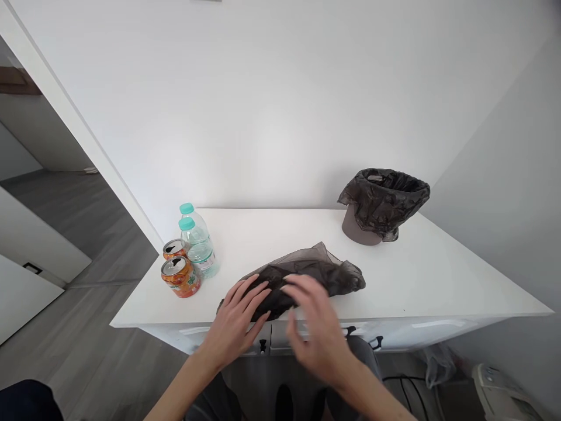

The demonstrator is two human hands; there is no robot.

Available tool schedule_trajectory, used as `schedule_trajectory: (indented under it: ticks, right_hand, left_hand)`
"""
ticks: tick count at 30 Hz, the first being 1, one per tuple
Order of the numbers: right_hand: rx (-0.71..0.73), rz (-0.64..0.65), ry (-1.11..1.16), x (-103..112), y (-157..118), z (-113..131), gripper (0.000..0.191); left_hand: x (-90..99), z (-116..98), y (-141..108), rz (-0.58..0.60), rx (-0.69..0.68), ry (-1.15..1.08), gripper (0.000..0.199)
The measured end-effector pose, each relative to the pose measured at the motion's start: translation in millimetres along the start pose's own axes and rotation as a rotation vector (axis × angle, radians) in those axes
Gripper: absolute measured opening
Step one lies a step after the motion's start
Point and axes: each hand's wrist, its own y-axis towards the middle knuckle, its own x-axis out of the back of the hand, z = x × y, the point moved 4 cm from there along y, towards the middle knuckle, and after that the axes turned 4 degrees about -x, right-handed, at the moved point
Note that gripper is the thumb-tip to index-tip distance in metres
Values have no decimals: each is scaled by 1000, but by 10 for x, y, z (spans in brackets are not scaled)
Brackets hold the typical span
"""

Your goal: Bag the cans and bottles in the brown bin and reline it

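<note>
A crumpled black plastic bag [307,272] lies in a loose heap along the front of the white cabinet top [280,228]. My left hand [236,318] rests on the bag's left part with fingers stretched out and apart. Over its middle is my right hand [318,327], somewhat blurred, with thumb and fingers apart; whether it touches the plastic I cannot tell. Neither hand grips anything visible. The underside of the bag is hidden.
Two clear bottles with teal caps [199,248] and two orange drink cans [180,276], opened, stand at the left end. A grey bin [358,227] with a black liner [385,204] stands at the back right, against the wall. Cabinet knobs line the front.
</note>
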Motion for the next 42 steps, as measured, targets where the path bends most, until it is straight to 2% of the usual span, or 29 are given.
schedule_trajectory:
  ticks: [1,3,6,9,11,13,15,17,19,21,23,24,25,26,28,29,31,33,34,36,38,40,42]
  right_hand:
    - [91,89,-23,-172,-49,92,57]
    - [75,216,-105,-484,-30,1,56]
    - [-150,360,-233,-780,123,-571,56]
    - [-351,409,-295,-823,167,-1200,66]
    - [-396,405,-296,-790,125,-1484,70]
    - [-389,392,-295,-760,78,-1641,70]
    - [-371,386,-289,-738,56,-1686,70]
    - [-366,383,-261,-689,53,-1612,69]
    - [-324,348,-202,-580,50,-1382,68]
    - [-185,311,-101,-438,10,-980,70]
    - [77,423,60,-364,-101,-456,83]
    - [162,470,146,-342,-169,-216,89]
    - [196,473,238,-325,-223,-17,86]
    - [163,460,341,-324,-262,125,75]
    - [-32,390,543,-364,-295,235,53]
    - [-183,330,624,-393,-297,199,47]
    - [-506,171,707,-433,-295,-5,47]
    - [-720,32,707,-439,-271,-287,53]
    - [-758,-9,691,-437,-239,-432,56]
    - [-737,-45,631,-429,-139,-711,59]
    - [-699,-54,500,-421,-40,-955,59]
    - [-662,-88,294,-381,23,-1107,64]
    - [-541,-107,87,-313,34,-1104,67]
  left_hand:
    - [-73,25,17,53,-12,-2,54]
    - [-210,104,30,128,-24,-8,58]
    - [-321,233,-45,223,-40,-4,65]
    - [-277,334,-217,274,-47,10,77]
    - [-202,393,-348,272,-45,20,81]
    - [-130,458,-473,254,-35,31,77]
    - [-70,518,-582,232,-27,33,72]
    - [-8,539,-665,219,-48,26,70]
    - [92,498,-700,190,-72,27,67]
    - [238,384,-667,142,-78,39,57]
    - [405,194,-558,104,-97,29,48]
    - [483,77,-481,93,-124,11,45]
    - [554,-45,-393,82,-160,-11,44]
    - [616,-161,-301,66,-190,-25,45]
    - [720,-343,-119,-26,-197,-12,48]
    - [757,-406,-38,-97,-176,9,50]
    - [781,-487,98,-217,-121,40,54]
    - [711,-522,223,-234,-88,18,50]
    - [636,-526,287,-190,-91,-14,45]
    - [426,-500,413,-47,-109,-89,38]
    - [160,-428,512,115,-123,-144,42]
    - [-119,-317,569,242,-109,-159,60]
    - [-370,-203,581,325,-88,-156,79]
